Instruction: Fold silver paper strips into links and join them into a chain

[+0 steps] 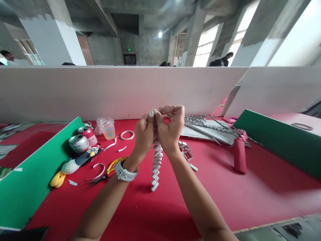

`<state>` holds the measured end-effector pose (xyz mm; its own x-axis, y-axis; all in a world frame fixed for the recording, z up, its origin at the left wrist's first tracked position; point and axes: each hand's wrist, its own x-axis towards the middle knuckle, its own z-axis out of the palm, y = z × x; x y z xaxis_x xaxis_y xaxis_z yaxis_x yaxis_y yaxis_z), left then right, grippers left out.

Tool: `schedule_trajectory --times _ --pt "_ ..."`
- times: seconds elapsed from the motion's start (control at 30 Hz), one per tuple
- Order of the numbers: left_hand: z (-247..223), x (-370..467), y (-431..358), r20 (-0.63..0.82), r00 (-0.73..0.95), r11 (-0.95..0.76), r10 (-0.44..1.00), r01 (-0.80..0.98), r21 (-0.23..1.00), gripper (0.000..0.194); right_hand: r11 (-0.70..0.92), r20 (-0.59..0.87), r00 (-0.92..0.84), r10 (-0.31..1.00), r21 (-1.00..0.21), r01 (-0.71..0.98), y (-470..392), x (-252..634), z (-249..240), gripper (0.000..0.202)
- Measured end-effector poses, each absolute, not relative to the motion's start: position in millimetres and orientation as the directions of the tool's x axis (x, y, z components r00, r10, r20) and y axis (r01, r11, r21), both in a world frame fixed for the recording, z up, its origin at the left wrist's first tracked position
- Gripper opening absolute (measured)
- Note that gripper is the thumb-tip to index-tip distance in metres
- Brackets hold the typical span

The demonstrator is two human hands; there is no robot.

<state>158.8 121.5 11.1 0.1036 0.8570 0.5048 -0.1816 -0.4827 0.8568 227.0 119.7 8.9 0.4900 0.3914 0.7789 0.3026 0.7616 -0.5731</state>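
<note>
A zigzag chain of folded pale strips [156,164] hangs from my two hands over the red table. My left hand [144,129] pinches its upper end, thumb against the fingers. Beside it, my right hand [170,127] is closed on the same end, its thumb tip touching the left thumb. The fingers cover the top of the chain, so the exact spot they press is hidden. Just right of my right forearm lie several loose folded links [187,154]. Yellow-handled scissors [111,167] rest on the table beside my left wrist.
A roll of tape [127,135], a plastic cup [107,129], two cans [79,144] and a plush bird toy [75,164] are at the left. Braided grey strips [200,120] lie on a white board [210,132]. A red cylindrical pouch [240,155] stands right. Green dividers [283,144] flank the table.
</note>
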Motion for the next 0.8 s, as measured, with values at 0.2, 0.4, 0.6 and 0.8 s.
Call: schedule_trajectory --times 0.2,0.4,0.6,0.8 --pt "31.9 159.0 103.9 0.527 0.171 -0.533 0.832 -0.012 0.846 0.031 0.77 0.755 0.498 0.428 -0.593 0.237 112.2 252.1 11.0 0.026" --pt "21.6 97.7 110.0 0.288 0.111 -0.271 0.951 -0.143 0.952 0.028 0.029 0.434 0.354 0.829 -0.665 0.746 125.8 339.0 -62.4 0.025" --pt "6.5 83.5 107.1 0.365 0.1 -0.378 0.926 0.194 0.905 0.027 -0.212 0.216 0.33 0.919 -0.436 0.875 135.5 340.6 -137.1 0.013" --pt "2.1 118.3 91.0 0.412 0.731 -0.691 0.544 0.669 -0.275 0.03 -0.224 0.26 0.349 0.9 -0.411 0.884 141.9 334.4 -151.8 0.028"
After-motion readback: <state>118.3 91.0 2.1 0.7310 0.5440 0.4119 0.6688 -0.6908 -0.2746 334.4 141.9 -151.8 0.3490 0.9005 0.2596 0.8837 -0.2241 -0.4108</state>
